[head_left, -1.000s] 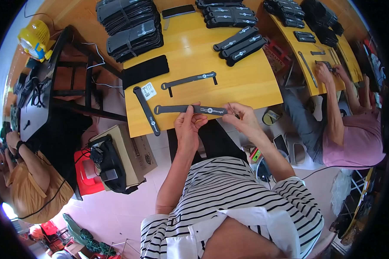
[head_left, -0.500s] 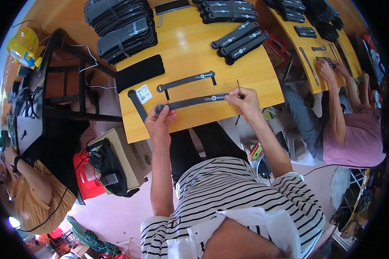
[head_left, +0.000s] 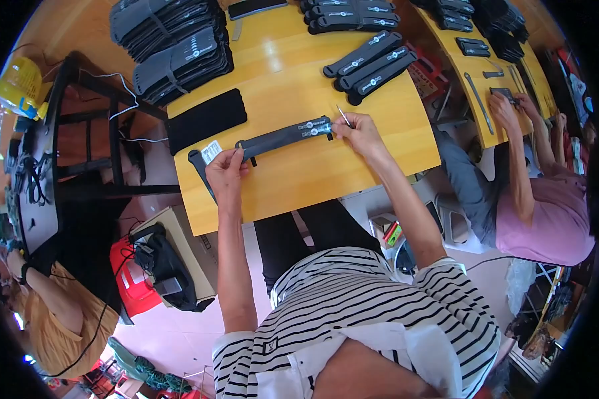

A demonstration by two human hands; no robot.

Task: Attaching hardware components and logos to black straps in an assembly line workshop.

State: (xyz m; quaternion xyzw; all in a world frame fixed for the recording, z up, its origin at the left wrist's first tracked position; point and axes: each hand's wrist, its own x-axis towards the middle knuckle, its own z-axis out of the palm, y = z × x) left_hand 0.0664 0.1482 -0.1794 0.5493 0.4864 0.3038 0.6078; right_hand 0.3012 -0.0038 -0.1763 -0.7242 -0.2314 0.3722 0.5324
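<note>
A long dark grey padded strap piece (head_left: 285,135) lies across the yellow wooden table (head_left: 313,176). My left hand (head_left: 225,166) pinches its left end. My right hand (head_left: 357,130) holds its right end and also a thin metal pin (head_left: 343,116) that sticks up between the fingers. A dark strip (head_left: 198,167) and a small white tag (head_left: 211,151) lie just left of my left hand.
A black flat pad (head_left: 206,120) lies at the table's left. Stacks of grey strap pieces (head_left: 173,46) fill the far left; several finished ones (head_left: 371,58) lie at the far right. Another person (head_left: 532,199) works at the adjoining table on the right. A cardboard box (head_left: 180,233) stands on the floor.
A wide grey strap piece now lies where two thin metal bars lay. My hands have spread apart to its two ends, and the view has shifted toward the table.
</note>
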